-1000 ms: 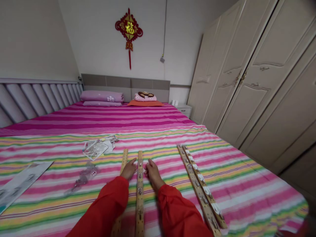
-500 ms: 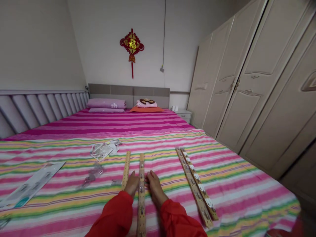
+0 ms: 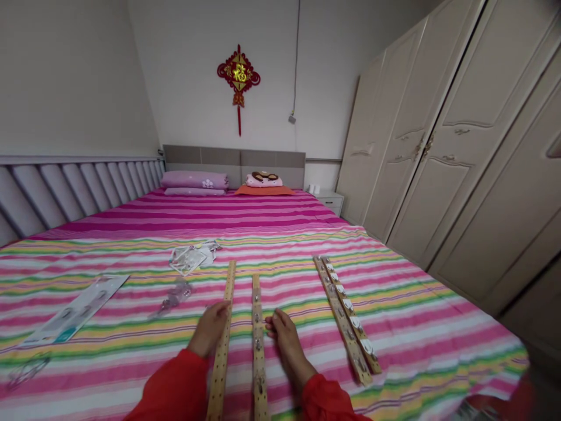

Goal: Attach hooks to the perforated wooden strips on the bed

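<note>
My left hand [image 3: 209, 328] is at the left edge of a bare wooden strip with rows of holes [image 3: 222, 354], its fingers closed on the edge. To the right lies a second wooden strip [image 3: 257, 365] carrying several small shiny metal pieces. My right hand [image 3: 287, 340] is just right of that second strip, fingers bent and apart, holding nothing. Farther right, two more strips lie side by side: one with metal pieces [image 3: 342, 321], the other with round white pieces [image 3: 356, 323]. Both my sleeves are red.
Striped bedding covers the bed. On the left are a flat package with metal pieces [image 3: 79, 310], a crumpled clear plastic bag [image 3: 176, 293], a pile of packaging [image 3: 193, 257] and thin wire-like items [image 3: 30, 369]. Pillows [image 3: 195, 180] lie at the headboard; wardrobes [image 3: 438, 146] line the right.
My left hand has moved left from the metal-fitted strip to the bare one. My right hand has shifted slightly away from the middle strip. The view has tilted a little.
</note>
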`<state>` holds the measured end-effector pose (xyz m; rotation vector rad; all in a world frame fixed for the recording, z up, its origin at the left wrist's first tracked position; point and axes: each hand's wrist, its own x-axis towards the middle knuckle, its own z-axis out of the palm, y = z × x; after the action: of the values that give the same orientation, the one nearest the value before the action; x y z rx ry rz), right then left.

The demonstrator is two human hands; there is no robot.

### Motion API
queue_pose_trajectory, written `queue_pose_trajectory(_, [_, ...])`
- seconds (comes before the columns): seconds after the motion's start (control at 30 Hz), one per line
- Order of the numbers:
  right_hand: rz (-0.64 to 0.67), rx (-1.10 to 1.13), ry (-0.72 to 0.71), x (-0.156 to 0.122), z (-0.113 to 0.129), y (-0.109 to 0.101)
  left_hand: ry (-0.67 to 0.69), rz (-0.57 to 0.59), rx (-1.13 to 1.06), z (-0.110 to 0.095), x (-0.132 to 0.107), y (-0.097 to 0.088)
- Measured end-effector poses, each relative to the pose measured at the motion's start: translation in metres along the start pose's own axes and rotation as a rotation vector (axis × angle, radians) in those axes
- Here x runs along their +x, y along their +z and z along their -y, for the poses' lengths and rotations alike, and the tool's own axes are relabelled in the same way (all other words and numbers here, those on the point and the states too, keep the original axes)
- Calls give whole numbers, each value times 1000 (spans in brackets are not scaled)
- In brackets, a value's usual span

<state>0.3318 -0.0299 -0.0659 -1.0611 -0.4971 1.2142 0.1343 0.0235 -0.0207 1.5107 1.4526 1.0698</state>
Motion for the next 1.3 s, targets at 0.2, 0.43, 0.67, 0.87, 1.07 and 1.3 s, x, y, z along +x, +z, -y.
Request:
queue_pose_trajectory(0.2, [-231,71,-292,-10,51,-20,-77,-191,126,31,33,-58])
queue_pose_trajectory(0.43, [-156,-91,-321,-9,76,-20,-102,-131,343,31,46,-40])
queue_pose_trajectory(0.67, [-12,-98,-185,-13,45,1,-35,-221,312,16,36,-49])
queue_pose_trajectory(0.87, [182,-138,-150,-15,40,30,20,-283,129,-10,24,-58])
queue_pose_trajectory(1.07, [273,-123,-139,-18,38,65,44,-208,-193,-50,-2,-10])
queue_pose_trajectory(1.3, [221,-65,-172,-13,49,75,55,-105,-350,-73,-22,40])
